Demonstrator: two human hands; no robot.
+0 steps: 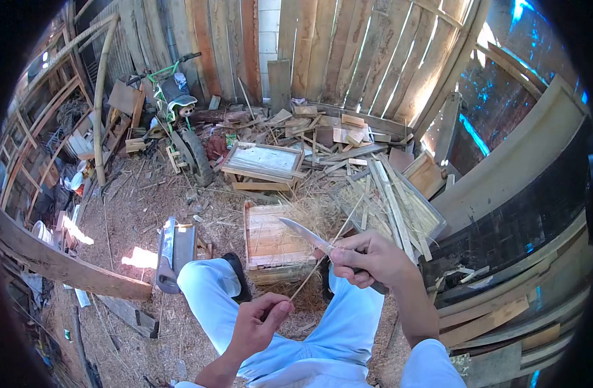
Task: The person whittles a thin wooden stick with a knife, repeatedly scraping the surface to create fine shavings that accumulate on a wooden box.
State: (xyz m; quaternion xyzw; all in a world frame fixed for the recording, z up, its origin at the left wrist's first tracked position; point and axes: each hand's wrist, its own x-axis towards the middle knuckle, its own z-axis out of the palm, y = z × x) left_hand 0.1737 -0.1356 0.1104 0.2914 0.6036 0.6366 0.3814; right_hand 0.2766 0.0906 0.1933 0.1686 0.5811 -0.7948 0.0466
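In my right hand [367,258] is a knife [304,235], gripped by its dark handle with the blade pointing up and to the left. A thin wooden stick [307,278] runs diagonally from my left hand, up past the knife near my right thumb. My left hand [263,323] pinches the stick's lower end between thumb and fingers, above my lap. Below and beyond the blade stands a wooden box [270,233] with a slatted top, between my feet. Pale shavings [316,216] lie heaped at its right side.
A handsaw [167,258] rests on a low stand left of my knee. Scrap wood [348,132] is piled by the plank wall, near a framed panel [263,158] and a small green bike [180,110]. A wooden beam [70,258] crosses the left side.
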